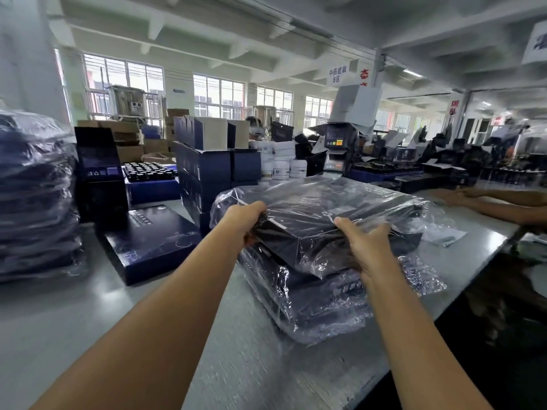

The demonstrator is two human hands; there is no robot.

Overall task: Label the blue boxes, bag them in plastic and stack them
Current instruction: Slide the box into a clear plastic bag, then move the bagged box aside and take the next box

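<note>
While both hands grip it, the top bagged blue box [325, 220] sits at the centre of the frame, tilted slightly, on a stack of bagged boxes [310, 300] on the grey table [88, 321]. The left hand [245, 217] curls its fingers round the box's near-left corner. The right hand [367, 244] clamps the near edge, fingers on top over the wrinkled plastic. Loose plastic bunches out around the stack on the right.

Left of centre, an unbagged blue box [151, 238] lies flat on the table. At the far left edge stands a tall pile of wrapped boxes [35, 196]. Behind, stacked blue cartons [207, 170] stand beside white jars [281, 167], with a tray of dark bottles [148, 171] to their left. At the right edge, another person's hands [473, 196] rest on the table.
</note>
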